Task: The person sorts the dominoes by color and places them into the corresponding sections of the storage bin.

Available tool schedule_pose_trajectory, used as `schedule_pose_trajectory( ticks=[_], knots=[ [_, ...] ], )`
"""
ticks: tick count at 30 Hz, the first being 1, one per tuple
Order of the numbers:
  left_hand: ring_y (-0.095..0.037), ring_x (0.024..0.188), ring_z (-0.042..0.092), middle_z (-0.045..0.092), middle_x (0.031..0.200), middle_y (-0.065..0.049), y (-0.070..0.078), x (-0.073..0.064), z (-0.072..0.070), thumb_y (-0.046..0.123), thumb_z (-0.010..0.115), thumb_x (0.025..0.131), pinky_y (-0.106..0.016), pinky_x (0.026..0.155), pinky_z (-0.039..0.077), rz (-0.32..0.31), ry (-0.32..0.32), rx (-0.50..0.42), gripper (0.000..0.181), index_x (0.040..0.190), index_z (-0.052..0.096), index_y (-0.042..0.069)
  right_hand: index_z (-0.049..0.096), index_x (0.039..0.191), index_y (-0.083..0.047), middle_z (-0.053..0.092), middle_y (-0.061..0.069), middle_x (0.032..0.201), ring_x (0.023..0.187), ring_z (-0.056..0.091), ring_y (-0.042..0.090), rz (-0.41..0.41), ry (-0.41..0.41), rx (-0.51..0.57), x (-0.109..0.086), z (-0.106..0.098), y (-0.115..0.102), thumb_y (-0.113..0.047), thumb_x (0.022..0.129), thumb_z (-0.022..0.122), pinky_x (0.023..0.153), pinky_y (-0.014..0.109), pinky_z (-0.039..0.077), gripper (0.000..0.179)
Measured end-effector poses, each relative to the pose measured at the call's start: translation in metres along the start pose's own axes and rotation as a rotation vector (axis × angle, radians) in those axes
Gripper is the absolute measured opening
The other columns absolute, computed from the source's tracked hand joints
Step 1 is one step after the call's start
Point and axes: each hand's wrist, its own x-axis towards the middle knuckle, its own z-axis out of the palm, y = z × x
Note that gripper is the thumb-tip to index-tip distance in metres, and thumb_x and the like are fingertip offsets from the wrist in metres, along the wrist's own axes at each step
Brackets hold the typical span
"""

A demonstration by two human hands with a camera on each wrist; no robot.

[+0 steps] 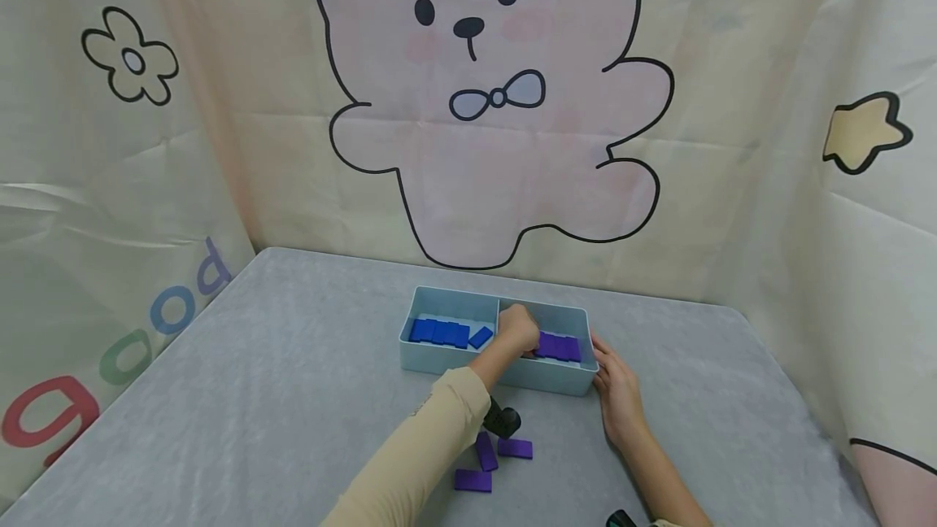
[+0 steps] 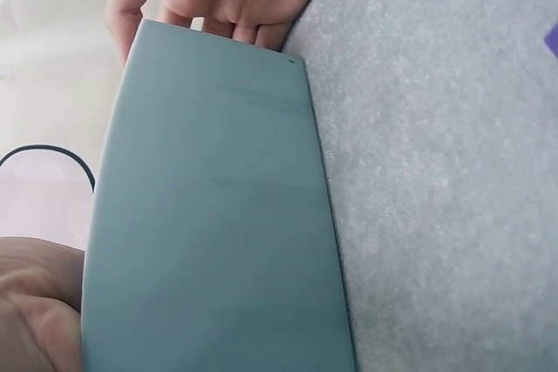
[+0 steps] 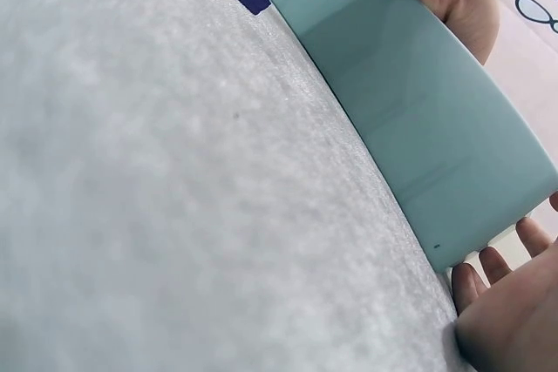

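A light blue divided box [image 1: 454,359] stands on the grey cloth. My left hand [image 1: 517,328] reaches down into its right compartment, just left of a row of purple tiles [image 1: 560,347]. Its fingertips are hidden, so I cannot tell whether they pinch a tile. In the left wrist view the near wall [image 2: 218,198] covers most of that left hand [image 2: 39,311]. My right hand [image 1: 618,393] rests on the box's right end, fingers extended along it, as the right wrist view also shows beside the end wall [image 3: 462,189].
The left compartment holds a row of blue tiles [image 1: 439,333] and one loose blue tile [image 1: 480,337]. Purple tiles lie on the cloth before the box: one upright in view [image 1: 486,451], one to its right [image 1: 516,449], one nearer [image 1: 473,481]. A printed curtain [image 1: 278,145] hangs behind.
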Motion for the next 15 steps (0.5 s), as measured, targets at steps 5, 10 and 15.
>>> schedule_pose_trajectory(
  ticks=[5,10,15],
  knots=[
    [-0.013,0.040,0.060,0.063,0.061,-0.008,-0.0022,0.0053,0.0015,0.001,0.064,0.098,-0.020,0.039,0.046,0.024,-0.017,0.011,0.042,0.058,0.053,0.005,0.032,0.165,-0.006,0.032,0.008,0.172,0.139,0.047,0.010,-0.004,-0.004,0.000,0.0000,-0.0005,-0.0005,-0.021,0.115,0.035,0.097,0.010,0.044,0.053],
    [-0.012,0.040,0.058,0.061,0.056,-0.005,-0.0041,0.0102,0.0027,0.001,0.071,0.094,-0.021,0.040,0.047,0.039,-0.040,0.052,0.034,0.062,0.060,0.004,0.033,0.165,-0.005,0.032,0.008,0.171,0.137,0.048,0.010,-0.002,-0.001,0.000,-0.0002,-0.0003,-0.0009,-0.021,0.114,0.035,0.097,0.011,0.043,0.053],
    [-0.014,0.050,0.054,0.061,0.060,-0.006,-0.0019,0.0062,-0.0005,0.000,0.080,0.087,-0.021,0.042,0.042,0.040,-0.033,0.087,0.033,0.061,0.060,0.003,0.033,0.165,-0.004,0.033,0.009,0.171,0.136,0.049,0.009,-0.001,-0.002,-0.002,0.0005,-0.0004,-0.0010,-0.021,0.114,0.035,0.097,0.011,0.044,0.053]
  ],
)
